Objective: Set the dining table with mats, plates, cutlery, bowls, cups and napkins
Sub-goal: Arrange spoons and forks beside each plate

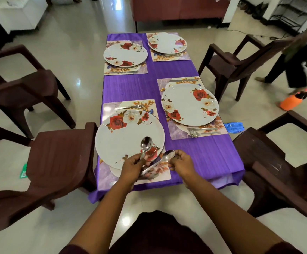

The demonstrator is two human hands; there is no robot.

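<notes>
Left hand (132,165) grips shiny steel spoon (146,143) over near white rose-print plate (128,138), handle toward the person; right hand (180,162) pinches second steel spoon (168,155), axis crosswise, nearer the plate's bare right side.

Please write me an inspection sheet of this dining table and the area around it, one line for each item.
Surface: table under a purple cloth, four mats on it.
Job's things: four floral plates, one per mat; fork on the near left mat; cutlery on the near right mat; no bowls, cups or napkins seen.
Clutter: blue bag and orange bottle on the floor at right.
Hands: left hand holds a spoon over the near plate; right hand holds a second spoon.
Cables: one cable on the floor, far right.
Surroundings: four brown chairs; another person walking at right.
</notes>
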